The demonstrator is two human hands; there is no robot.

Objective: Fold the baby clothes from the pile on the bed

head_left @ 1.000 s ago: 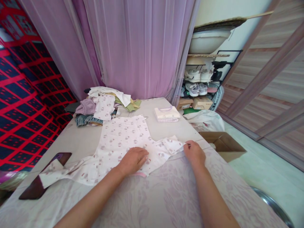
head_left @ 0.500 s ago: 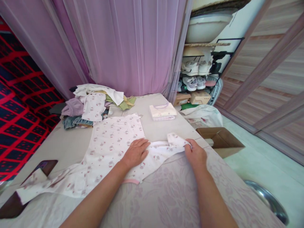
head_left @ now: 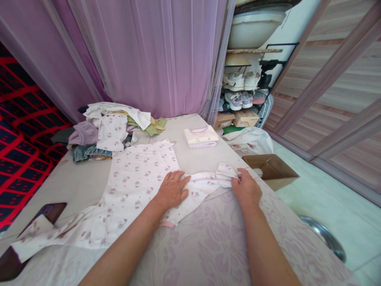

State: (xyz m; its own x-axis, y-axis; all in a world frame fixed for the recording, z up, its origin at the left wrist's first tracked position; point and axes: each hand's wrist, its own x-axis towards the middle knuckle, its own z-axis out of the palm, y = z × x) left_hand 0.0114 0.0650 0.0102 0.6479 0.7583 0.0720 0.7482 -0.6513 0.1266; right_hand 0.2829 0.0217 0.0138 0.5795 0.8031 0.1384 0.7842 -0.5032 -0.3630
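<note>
A white long-sleeved shirt (head_left: 139,174) with small printed figures lies spread on the bed, a strip of pink trim showing at its near edge. My left hand (head_left: 173,190) rests on the shirt where the right-hand sleeve begins, palm down with the fingers stretched out. The end of that sleeve (head_left: 228,171) is pinched by my right hand (head_left: 246,188), and its cuff part is turned up. The other sleeve (head_left: 38,234) reaches left across a dark phone-like object (head_left: 56,210), covering part of it.
A heap of clothes (head_left: 111,131) sits at the back left by the purple curtain (head_left: 149,59). Folded clothes (head_left: 201,137) lie toward the bed's far right. Beyond the right edge are an open cardboard box (head_left: 269,171), a metal basin (head_left: 324,238) and a shoe rack (head_left: 238,71).
My right hand has shifted slightly and keeps hold of the sleeve end, its fingers now more spread along the cuff. My left hand stays flat on the shirt. The view has turned slightly.
</note>
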